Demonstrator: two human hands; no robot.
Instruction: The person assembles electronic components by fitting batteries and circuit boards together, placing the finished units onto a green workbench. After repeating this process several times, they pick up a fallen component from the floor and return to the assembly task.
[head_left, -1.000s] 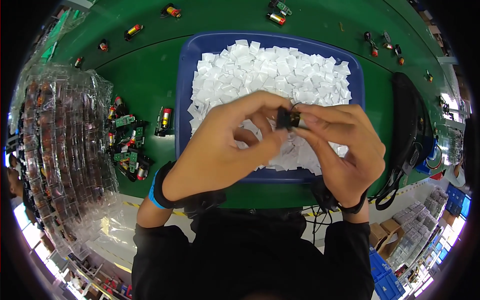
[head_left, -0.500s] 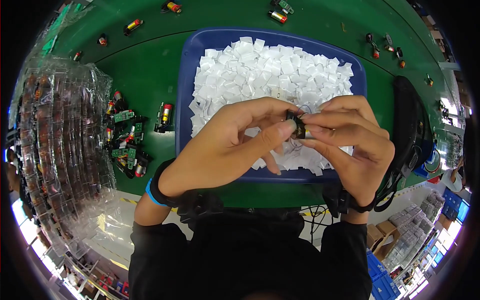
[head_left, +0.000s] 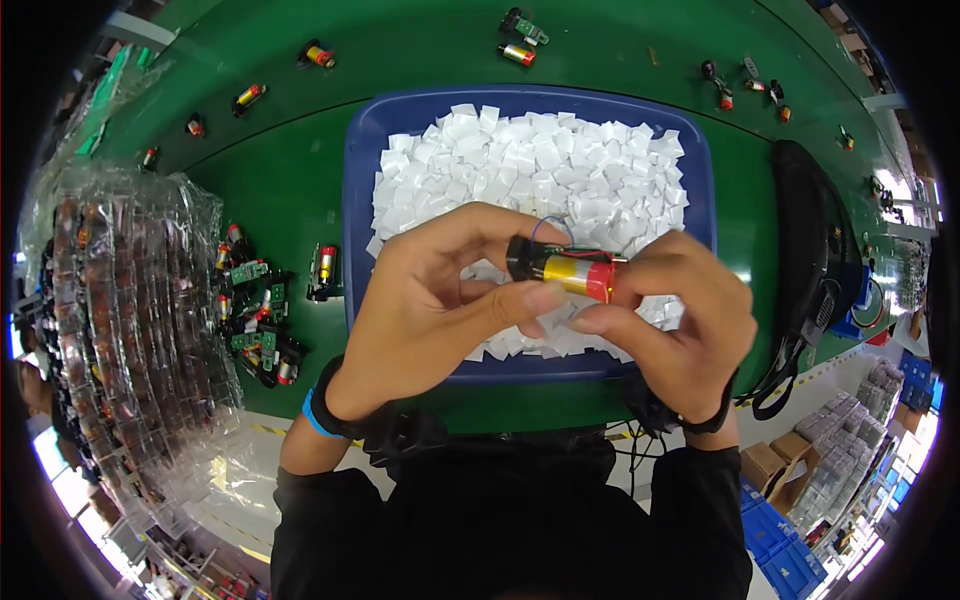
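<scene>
We grasp a wired yellow-and-red cell (head_left: 580, 276) in our left hand (head_left: 430, 290), over the near right part of the blue tray (head_left: 357, 200).
We pinch its left part, probably to leave the far-side wires (head_left: 578, 252) clear; our right hand (head_left: 695, 310) curls at the red end, gripping or not we cannot tell.

- We saw yellow and red bands on the battery cell (head_left: 578, 276) and black on its end cap (head_left: 518, 258).
- One thin wire (head_left: 553, 221) showed blue to us.
- Our counter (head_left: 300, 170) was solid green.
- We had a dark blue tub (head_left: 353, 200) and plain white squares (head_left: 530, 155).
- We wore black sleeves (head_left: 322, 520) and a bright blue wristband (head_left: 314, 414).
- The floor tape (head_left: 270, 429) we saw carried yellow and dark stripes.
</scene>
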